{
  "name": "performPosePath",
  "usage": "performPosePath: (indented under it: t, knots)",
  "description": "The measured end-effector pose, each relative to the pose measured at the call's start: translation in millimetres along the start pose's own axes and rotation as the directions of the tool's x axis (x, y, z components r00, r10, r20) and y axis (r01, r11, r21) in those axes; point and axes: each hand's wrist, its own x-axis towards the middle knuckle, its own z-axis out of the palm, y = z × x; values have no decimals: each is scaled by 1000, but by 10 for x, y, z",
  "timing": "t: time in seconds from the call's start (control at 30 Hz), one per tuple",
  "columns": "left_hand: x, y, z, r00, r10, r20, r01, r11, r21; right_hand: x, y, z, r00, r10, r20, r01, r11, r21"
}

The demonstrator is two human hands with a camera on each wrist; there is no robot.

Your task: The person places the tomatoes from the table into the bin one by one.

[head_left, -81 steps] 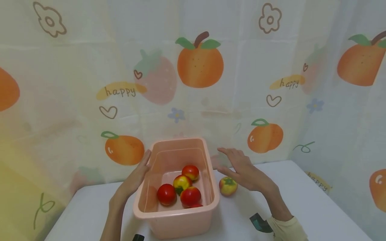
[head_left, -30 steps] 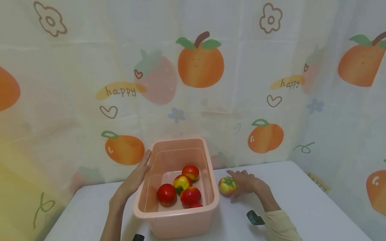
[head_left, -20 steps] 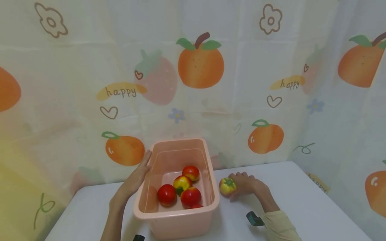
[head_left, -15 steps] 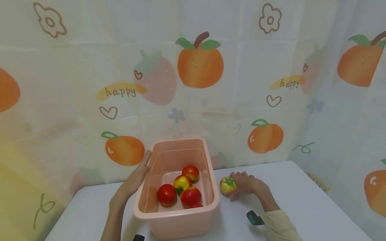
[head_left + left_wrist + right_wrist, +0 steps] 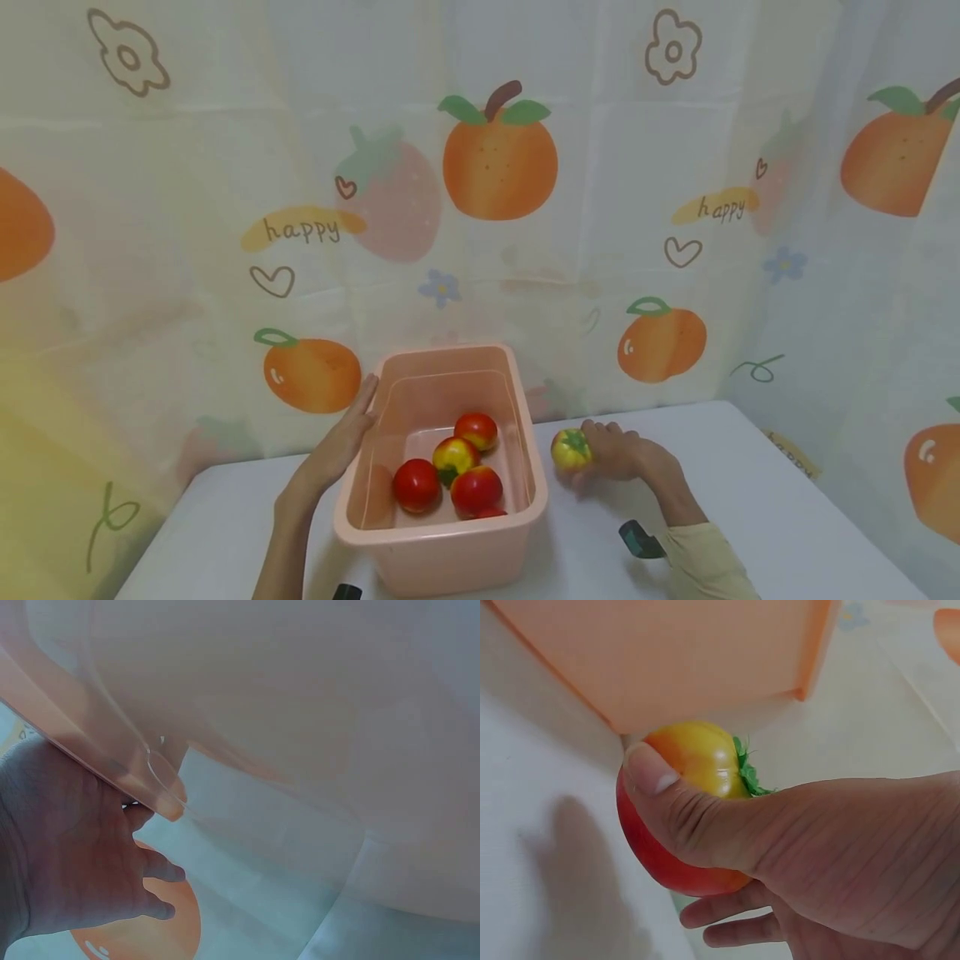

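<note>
My right hand [image 5: 622, 452] grips a red-and-yellow tomato [image 5: 571, 451] with a green leafy top, just right of the pink bin [image 5: 450, 540]. The right wrist view shows the thumb across the tomato [image 5: 705, 761] and the other fingers below and behind it; a hand-shaped shadow falls on the table beside them. My left hand [image 5: 339, 442] rests with extended fingers along the outside of the bin's left wall. In the left wrist view, its fingers spread beneath the bin's rim [image 5: 97, 761]. Several red and yellow fruits, among them a red one [image 5: 416, 485], lie inside the bin.
The bin stands on a white table [image 5: 750, 500] in front of a fruit-printed curtain [image 5: 585, 167], which also hangs along both sides. Dark wrist-camera parts [image 5: 641, 540] show by the right forearm.
My right hand came down from beside the bin with fingers spread and took hold of the tomato. Hand and tomato have since shifted slightly up and right. The left hand stayed at the bin.
</note>
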Motion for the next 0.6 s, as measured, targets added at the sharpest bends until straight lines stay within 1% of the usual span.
performPosePath:
  t: [0.2,0.33,0.43,0.5,0.57,0.6]
  knots:
    - [-7,-6,-1,1000,5,-4,-5,1000,-1,-54,-19,-80,997,-49,-55,49,999,8]
    - [0,-13,-2,1000,11,-3,-11,1000,0,-112,-40,-146,987,-103,-123,108,994,35]
    - [4,-11,-4,1000,6,-1,-6,1000,0,-162,-69,-201,972,-140,-190,152,987,51]
    - [3,-8,-5,1000,-2,1,2,1000,-3,-184,-92,-231,959,-146,-244,162,985,50]
    - [-1,-5,-4,1000,-9,1,9,1000,-1,-203,-121,-259,939,-155,-306,176,983,41]
    - [-3,-3,-3,1000,-13,1,13,1000,-2,-211,-138,-273,926,-160,-342,183,982,37]
